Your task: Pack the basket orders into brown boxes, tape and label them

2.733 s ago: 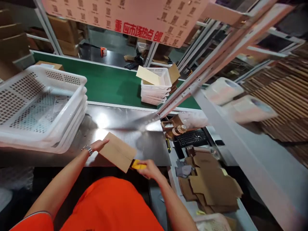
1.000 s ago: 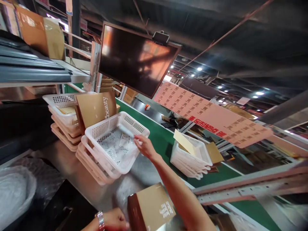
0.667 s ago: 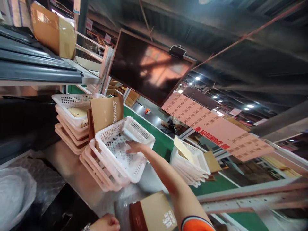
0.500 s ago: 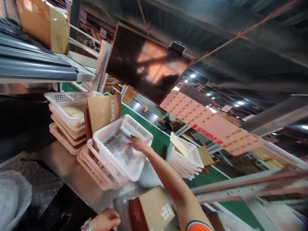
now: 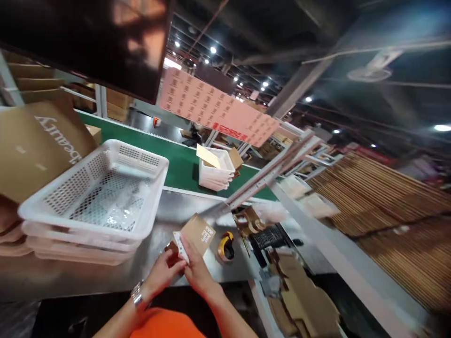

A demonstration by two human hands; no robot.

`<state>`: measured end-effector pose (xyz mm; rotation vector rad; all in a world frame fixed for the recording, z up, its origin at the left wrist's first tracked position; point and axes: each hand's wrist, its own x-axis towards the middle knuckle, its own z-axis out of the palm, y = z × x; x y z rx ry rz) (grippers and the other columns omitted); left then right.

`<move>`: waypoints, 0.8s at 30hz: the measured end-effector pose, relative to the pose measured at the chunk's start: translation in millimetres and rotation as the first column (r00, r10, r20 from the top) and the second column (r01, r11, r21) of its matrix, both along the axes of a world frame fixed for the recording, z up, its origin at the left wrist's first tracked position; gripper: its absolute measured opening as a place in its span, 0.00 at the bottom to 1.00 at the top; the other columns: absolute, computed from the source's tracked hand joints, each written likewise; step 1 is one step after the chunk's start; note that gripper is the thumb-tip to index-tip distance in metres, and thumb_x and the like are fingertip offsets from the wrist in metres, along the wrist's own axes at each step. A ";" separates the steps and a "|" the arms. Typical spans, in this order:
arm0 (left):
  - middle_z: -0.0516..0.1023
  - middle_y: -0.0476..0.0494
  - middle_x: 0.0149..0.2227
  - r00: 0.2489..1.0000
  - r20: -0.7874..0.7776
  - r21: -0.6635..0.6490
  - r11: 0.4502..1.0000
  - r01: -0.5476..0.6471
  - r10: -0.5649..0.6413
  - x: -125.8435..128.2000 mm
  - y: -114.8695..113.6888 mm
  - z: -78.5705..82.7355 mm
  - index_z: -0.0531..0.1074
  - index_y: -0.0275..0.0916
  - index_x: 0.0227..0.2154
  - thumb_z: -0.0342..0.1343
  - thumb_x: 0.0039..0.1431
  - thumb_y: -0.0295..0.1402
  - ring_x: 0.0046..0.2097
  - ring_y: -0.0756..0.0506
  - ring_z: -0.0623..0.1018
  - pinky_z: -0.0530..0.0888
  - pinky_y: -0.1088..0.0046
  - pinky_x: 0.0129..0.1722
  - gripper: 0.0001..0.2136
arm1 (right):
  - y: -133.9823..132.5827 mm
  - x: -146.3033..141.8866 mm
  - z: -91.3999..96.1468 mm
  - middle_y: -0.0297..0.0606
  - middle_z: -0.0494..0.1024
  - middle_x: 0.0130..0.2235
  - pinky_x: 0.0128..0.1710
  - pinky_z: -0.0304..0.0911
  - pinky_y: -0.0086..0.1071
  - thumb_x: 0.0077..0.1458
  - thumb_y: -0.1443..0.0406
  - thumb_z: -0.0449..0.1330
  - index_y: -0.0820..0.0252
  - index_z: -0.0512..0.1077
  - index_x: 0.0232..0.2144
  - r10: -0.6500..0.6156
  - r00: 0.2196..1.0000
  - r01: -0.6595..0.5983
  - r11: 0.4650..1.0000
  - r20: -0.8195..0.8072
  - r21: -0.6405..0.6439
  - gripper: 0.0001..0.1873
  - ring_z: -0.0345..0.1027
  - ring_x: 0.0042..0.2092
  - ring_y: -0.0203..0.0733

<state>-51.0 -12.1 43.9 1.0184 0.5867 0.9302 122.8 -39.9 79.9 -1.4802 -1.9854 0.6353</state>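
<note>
A small white card or flat packet with dark print [image 5: 180, 246] is gripped in my right hand [image 5: 198, 270], thumb and fingers closed round its edge. Close beside it, my left hand [image 5: 162, 273], with a metal watch on the wrist, has curled fingers meeting the lower end of the card; whether they pinch it I cannot tell. Just beyond both hands lies a brown carton [image 5: 197, 231] with white lettering and a dark red side, partly hidden. To the left, a white perforated basket [image 5: 160, 180] tops a stack, with clear plastic [image 5: 123, 204] inside.
A yellow tape dispenser [image 5: 226, 247] sits right of the carton. Beyond are a keyboard [image 5: 270, 236] and flattened cardboard [image 5: 306, 300]. Smaller white baskets [image 5: 215, 177] stand on the green belt [image 5: 179, 173]. A slanted metal post [image 5: 271, 171] rises at right; a dark screen [image 5: 84, 42] hangs upper left.
My right hand has left the basket and now holds the white card close to my body, beside my left hand. The view has swung right, so the baskets appear further left.
</note>
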 end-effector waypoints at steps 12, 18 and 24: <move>0.85 0.41 0.36 0.969 -0.229 -0.002 0.995 0.096 -0.094 88.9 -53.6 -4.6 0.82 0.36 0.33 0.70 0.51 0.56 0.39 0.40 0.80 0.76 0.66 0.42 0.24 | -91.7 77.8 -25.2 0.49 0.62 0.75 0.74 0.57 0.54 0.51 0.57 0.75 0.51 0.50 0.78 -0.315 0.820 0.190 0.938 -0.479 -0.291 0.59 0.61 0.73 0.56; 0.85 0.40 0.35 0.965 -0.262 -0.086 0.996 -0.020 -0.004 134.1 -91.7 -5.2 0.81 0.35 0.37 0.70 0.52 0.55 0.35 0.42 0.80 0.77 0.68 0.34 0.25 | -129.9 131.6 -39.7 0.42 0.84 0.39 0.31 0.71 0.32 0.51 0.39 0.71 0.60 0.81 0.50 -0.633 0.495 0.272 0.764 -0.596 -0.585 0.37 0.77 0.37 0.43; 0.87 0.35 0.36 0.940 -0.317 -0.168 0.983 0.071 -0.122 173.5 -138.4 -9.9 0.84 0.32 0.39 0.72 0.50 0.54 0.35 0.42 0.83 0.76 0.71 0.31 0.27 | -175.6 159.8 -41.9 0.35 0.81 0.29 0.28 0.62 0.27 0.48 0.44 0.75 0.60 0.82 0.31 -0.571 0.442 0.237 0.818 -0.692 -0.524 0.25 0.69 0.30 0.36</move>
